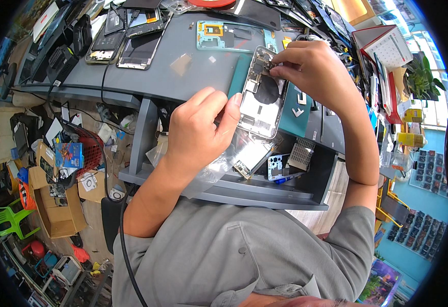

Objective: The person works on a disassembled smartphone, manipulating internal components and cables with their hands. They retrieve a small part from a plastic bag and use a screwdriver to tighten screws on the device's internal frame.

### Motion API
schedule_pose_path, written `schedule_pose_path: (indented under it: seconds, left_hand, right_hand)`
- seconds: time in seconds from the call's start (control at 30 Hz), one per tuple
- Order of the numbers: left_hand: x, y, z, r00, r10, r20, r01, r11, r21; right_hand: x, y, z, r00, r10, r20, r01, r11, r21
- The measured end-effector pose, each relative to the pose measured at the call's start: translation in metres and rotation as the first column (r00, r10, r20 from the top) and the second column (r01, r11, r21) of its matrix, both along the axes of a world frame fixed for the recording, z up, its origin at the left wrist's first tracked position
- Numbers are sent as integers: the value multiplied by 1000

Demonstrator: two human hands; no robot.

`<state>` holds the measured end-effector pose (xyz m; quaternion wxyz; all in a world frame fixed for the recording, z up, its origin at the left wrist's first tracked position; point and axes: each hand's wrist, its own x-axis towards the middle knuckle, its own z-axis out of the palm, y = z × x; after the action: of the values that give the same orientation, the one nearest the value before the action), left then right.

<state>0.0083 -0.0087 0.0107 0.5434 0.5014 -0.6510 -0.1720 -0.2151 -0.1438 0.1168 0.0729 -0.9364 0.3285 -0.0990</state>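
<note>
An opened smartphone [258, 110], its inner parts and a round black pad showing, lies at a slant over a teal mat [288, 122] at the desk's front edge. My left hand [198, 125] is closed at the phone's left side. Its thumb presses that edge, and the curled fingertips are partly hidden. Over the phone's upper right, my right hand [305, 64] pinches close to the small boards and connectors. Whatever is between those fingertips is too small to make out.
Below the desk edge, an open drawer [224, 192] holds phone parts and clear plastic bags. Opened phones [141, 48] lie at the back left; a light-blue phone frame [224, 36] sits behind my hands. Tools and a desk calendar [387, 47] crowd the right.
</note>
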Motion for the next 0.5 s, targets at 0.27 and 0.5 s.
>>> schedule_pose_path:
  seconds: [0.27,0.5]
  left_hand:
    - [0,0,1,1000,6,2,-6,1000,-4]
    - [0,2,0,1000,0,18,0,1000,15]
  right_hand:
    - [-4,5,10,995,-58,85,54,997,46]
    - [-28,-4,0,979,-101,176,83,991,102]
